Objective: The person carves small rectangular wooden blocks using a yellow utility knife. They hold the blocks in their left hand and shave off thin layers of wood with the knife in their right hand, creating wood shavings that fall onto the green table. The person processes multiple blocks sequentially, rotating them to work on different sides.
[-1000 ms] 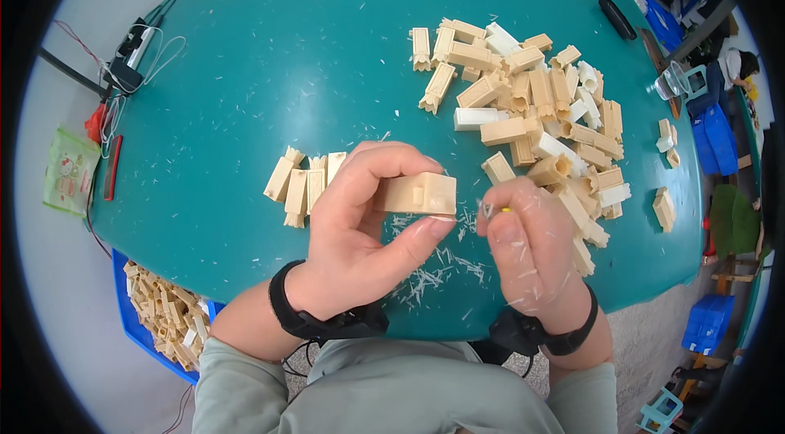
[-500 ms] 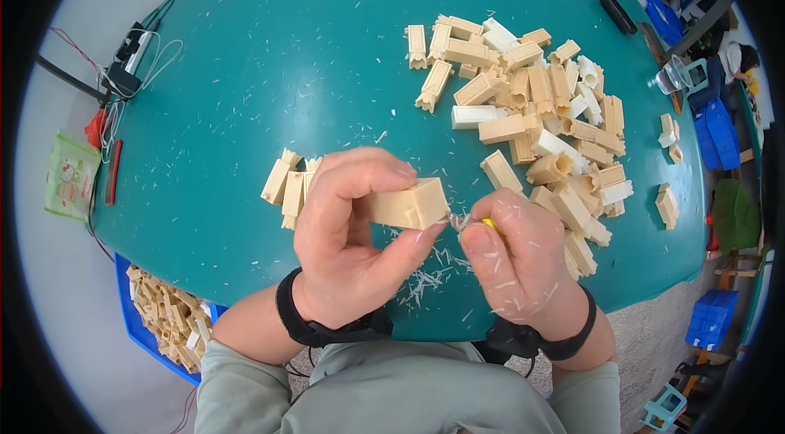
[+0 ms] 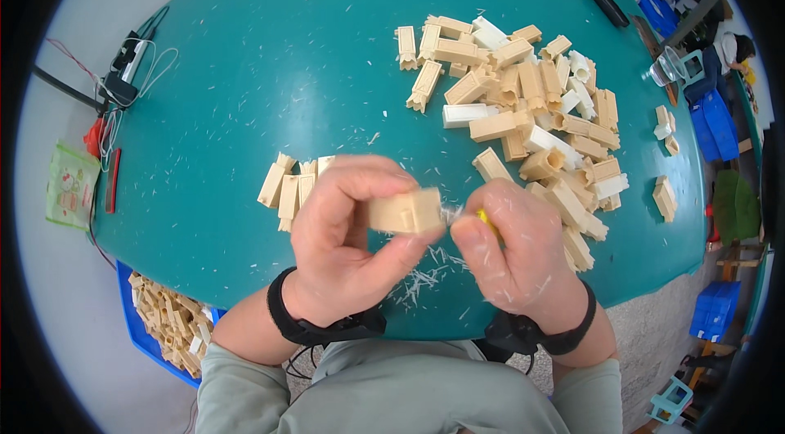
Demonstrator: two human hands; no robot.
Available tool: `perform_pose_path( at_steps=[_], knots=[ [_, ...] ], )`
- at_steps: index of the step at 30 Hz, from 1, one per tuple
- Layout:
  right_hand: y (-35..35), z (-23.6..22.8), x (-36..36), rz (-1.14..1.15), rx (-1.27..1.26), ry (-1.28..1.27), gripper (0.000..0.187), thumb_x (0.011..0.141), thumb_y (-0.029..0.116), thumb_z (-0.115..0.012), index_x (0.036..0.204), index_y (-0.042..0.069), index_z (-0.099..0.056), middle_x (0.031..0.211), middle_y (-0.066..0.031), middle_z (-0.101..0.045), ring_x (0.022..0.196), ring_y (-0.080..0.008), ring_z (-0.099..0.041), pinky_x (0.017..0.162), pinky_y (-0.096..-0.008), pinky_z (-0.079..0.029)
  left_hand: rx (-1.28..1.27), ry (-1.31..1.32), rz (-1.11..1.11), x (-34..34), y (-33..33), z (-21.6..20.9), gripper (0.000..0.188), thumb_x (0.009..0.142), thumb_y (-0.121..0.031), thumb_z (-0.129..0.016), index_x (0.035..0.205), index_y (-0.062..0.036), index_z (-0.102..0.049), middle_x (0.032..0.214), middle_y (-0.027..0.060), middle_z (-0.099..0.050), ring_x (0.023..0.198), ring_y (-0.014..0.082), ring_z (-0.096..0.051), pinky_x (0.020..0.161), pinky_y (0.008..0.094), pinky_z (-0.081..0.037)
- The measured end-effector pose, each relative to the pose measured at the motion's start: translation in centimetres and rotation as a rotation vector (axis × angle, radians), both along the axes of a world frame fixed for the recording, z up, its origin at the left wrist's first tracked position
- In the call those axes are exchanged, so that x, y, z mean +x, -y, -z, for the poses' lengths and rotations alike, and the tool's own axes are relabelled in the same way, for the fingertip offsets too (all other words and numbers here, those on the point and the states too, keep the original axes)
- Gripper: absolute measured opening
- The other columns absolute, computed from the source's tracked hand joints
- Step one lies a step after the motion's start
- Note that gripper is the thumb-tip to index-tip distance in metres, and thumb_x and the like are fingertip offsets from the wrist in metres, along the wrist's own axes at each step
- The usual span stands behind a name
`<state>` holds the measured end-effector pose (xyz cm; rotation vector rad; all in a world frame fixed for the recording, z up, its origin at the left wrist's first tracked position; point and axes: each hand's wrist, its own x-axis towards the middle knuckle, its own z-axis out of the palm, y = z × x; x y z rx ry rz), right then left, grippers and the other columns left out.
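Observation:
My left hand grips a beige rectangular plastic piece between thumb and fingers, its end turned to the right. My right hand is closed round a small tool with a yellow handle; most of that handle is hidden in the fist. The tool's thin, shiny tip is blurred and meets or nearly meets the right end of the beige piece. Whitish shavings cling to the right thumb and fingers. Below the hands, more thin shavings lie on the green table.
A heap of beige and white plastic pieces covers the table's right side. Several similar pieces lie left of my left hand. A blue bin of pieces stands at lower left. A black pen-like object lies far right.
The beige piece has turned slightly in my left hand, and the tool's tip and the piece are now smeared by motion. My right hand has shifted a little up and left.

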<state>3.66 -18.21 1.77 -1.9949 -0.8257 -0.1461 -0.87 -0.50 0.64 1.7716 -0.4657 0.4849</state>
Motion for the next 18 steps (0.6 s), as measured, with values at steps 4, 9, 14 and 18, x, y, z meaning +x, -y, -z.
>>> perform_pose_path(
  at_steps=[4, 9, 14, 18],
  knots=[
    [0.2, 0.4, 0.8, 0.075, 0.044, -0.096, 0.022, 0.085, 0.019, -0.059, 0.074, 0.003, -0.05, 0.059, -0.0113, -0.046, 0.048, -0.0281, -0.046, 0.044, -0.035, -0.037, 0.069, -0.022, 0.208, -0.2, 0.7, -1.1, 0.035, 0.066, -0.002, -0.073, 0.094, -0.0065, -0.051, 0.09, 0.0101, -0.055, 0.079, 0.0174, -0.052, 0.067, 0.0269, -0.042],
    [0.6, -0.7, 0.4, -0.035, 0.077, -0.112, 0.023, 0.083, 0.02, -0.061, 0.072, 0.002, -0.052, 0.06, -0.0119, -0.05, 0.049, -0.0277, -0.048, 0.045, -0.0323, -0.037, -0.159, -0.12, 0.122, 0.2, -0.5, -0.6, 0.032, 0.071, 0.0, -0.067, 0.1, 0.0001, -0.052, 0.098, 0.0107, -0.053, 0.086, 0.0163, -0.054, 0.075, 0.0275, -0.043],
    [0.6, -0.7, 0.4, -0.103, 0.049, -0.041, 0.024, 0.081, 0.021, -0.063, 0.071, 0.003, -0.052, 0.061, -0.0108, -0.05, 0.05, -0.027, -0.049, 0.044, -0.0327, -0.037, -0.178, -0.123, 0.106, 0.3, -0.5, -0.5, 0.034, 0.071, 0.002, -0.068, 0.101, -0.0001, -0.052, 0.099, 0.0105, -0.052, 0.086, 0.0159, -0.054, 0.075, 0.0262, -0.043],
    [0.4, -0.4, 0.3, -0.107, 0.031, -0.019, 0.024, 0.08, 0.022, -0.064, 0.072, 0.003, -0.051, 0.061, -0.0103, -0.051, 0.05, -0.0268, -0.049, 0.044, -0.033, -0.037, -0.124, -0.107, 0.092, 0.4, -0.6, -0.4, 0.034, 0.07, 0.002, -0.069, 0.101, -0.0007, -0.053, 0.098, 0.0103, -0.052, 0.086, 0.0161, -0.054, 0.074, 0.0262, -0.044]
  ],
)
